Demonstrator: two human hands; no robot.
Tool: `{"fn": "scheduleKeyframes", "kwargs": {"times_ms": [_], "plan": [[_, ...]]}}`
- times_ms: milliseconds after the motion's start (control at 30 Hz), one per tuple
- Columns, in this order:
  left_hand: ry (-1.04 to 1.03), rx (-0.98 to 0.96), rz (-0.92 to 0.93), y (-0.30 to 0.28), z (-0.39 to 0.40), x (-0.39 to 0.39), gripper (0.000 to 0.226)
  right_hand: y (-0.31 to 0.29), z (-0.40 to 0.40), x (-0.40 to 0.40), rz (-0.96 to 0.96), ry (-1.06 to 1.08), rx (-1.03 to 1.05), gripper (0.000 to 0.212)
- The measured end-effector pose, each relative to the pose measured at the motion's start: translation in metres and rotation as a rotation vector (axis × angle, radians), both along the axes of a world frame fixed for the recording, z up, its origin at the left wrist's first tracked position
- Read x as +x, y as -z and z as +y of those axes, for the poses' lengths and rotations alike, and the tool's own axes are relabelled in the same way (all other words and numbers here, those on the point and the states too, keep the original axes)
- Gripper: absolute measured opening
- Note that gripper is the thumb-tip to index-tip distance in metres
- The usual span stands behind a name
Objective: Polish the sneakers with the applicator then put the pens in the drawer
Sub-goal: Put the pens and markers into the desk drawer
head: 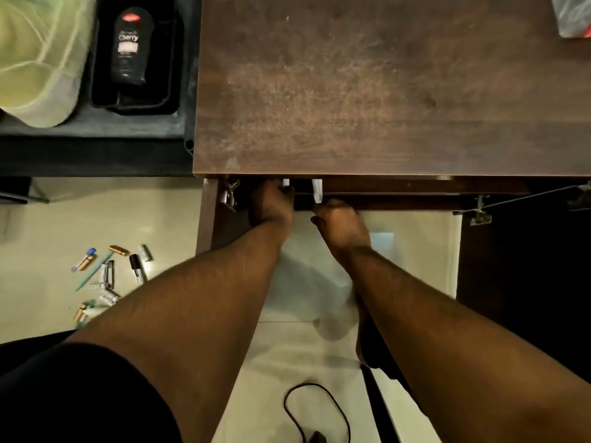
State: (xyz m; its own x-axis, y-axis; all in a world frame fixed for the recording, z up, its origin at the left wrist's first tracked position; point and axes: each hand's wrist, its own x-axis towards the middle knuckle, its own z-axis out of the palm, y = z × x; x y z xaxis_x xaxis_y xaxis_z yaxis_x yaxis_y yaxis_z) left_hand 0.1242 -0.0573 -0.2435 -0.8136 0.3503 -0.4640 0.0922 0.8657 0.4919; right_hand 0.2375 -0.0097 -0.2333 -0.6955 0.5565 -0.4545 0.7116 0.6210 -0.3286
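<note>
Both arms bare, stretched forward and down from bottom of view, forearms converging toward hands.

Left hand (271,199): back of hand up, wrist straight, fingers curled forward out of sight under dark edge; small white thing at fingertips, grip on it unclear.

Right hand (340,220): back of hand up, slightly nearer body than left, knuckles bent, fingers curled under, thumb out to left side. Whether it holds anything cannot tell.

2 hands close side by side, not touching.

The brown counter (367,91) holds a plastic bag (572,17) at 1 o'clock; batteries and pens (105,276) litter the floor (48,225) at 8 o'clock.
</note>
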Motion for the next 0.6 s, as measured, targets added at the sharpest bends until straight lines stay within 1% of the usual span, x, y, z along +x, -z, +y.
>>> {"fn": "scheduleKeyframes", "kwargs": {"times_ms": [100,167,200,267,333,400,500,600], "plan": [[-0.001,-0.053,-0.05,0.006,0.01,-0.012,0.039,0.009,0.006,-0.011,0.029,-0.022,0.013,0.025],[-0.01,0.012,-0.158,0.009,0.013,-0.018,0.043,0.013,0.007,-0.016,0.062,0.002,-0.005,0.025],[-0.023,0.033,-0.177,0.011,0.011,-0.019,0.044,0.014,0.007,-0.018,0.065,0.017,-0.016,0.026],[-0.074,0.029,-0.09,0.01,0.005,-0.018,0.046,0.017,0.005,-0.02,0.049,0.014,-0.028,0.028],[-0.092,0.112,0.019,0.008,-0.003,-0.013,0.042,0.018,0.004,-0.021,0.042,0.018,-0.053,0.032],[-0.121,0.202,0.051,0.005,-0.017,0.0,0.037,0.018,0.002,-0.018,0.042,0.014,-0.06,0.036],[-0.303,0.299,0.007,-0.001,-0.032,0.025,0.038,0.011,-0.001,-0.014,0.056,0.003,-0.005,0.037],[-0.567,0.447,-0.184,-0.005,-0.034,0.038,0.034,0.005,-0.008,-0.013,0.145,0.096,0.005,0.04]]}}
